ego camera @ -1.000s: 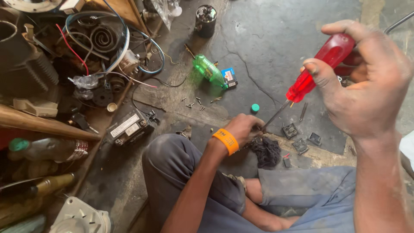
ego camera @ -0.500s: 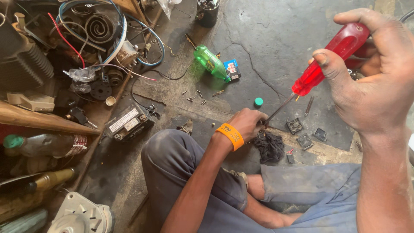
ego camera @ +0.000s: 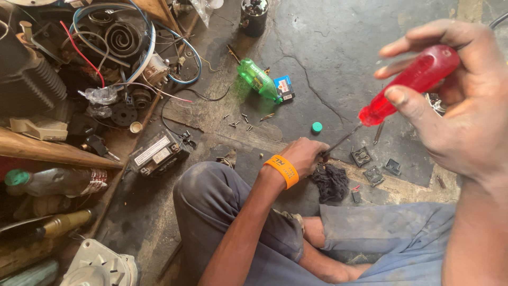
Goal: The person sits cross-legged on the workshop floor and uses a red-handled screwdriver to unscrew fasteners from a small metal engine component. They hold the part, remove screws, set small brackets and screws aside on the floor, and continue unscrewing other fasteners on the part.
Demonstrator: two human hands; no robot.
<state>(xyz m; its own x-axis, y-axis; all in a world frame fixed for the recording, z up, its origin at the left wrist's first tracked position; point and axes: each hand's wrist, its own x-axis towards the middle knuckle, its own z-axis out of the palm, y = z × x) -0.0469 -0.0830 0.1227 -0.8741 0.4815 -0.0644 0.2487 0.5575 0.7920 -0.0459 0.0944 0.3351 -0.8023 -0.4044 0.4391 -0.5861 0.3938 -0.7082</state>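
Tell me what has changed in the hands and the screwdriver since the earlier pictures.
The right hand raised the red screwdriver handle slightly, keeping its grip. The left hand stayed at the tip, beside the black cloth. The green bottle and green cap have not moved.

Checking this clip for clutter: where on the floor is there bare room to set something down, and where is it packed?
Bare concrete floor lies open beyond the green bottle, right of the dark canister. A smaller patch sits between the scattered screws and the green cap. Crowded: the pile of coils and wires on the left, and around the left hand and screwdriver.
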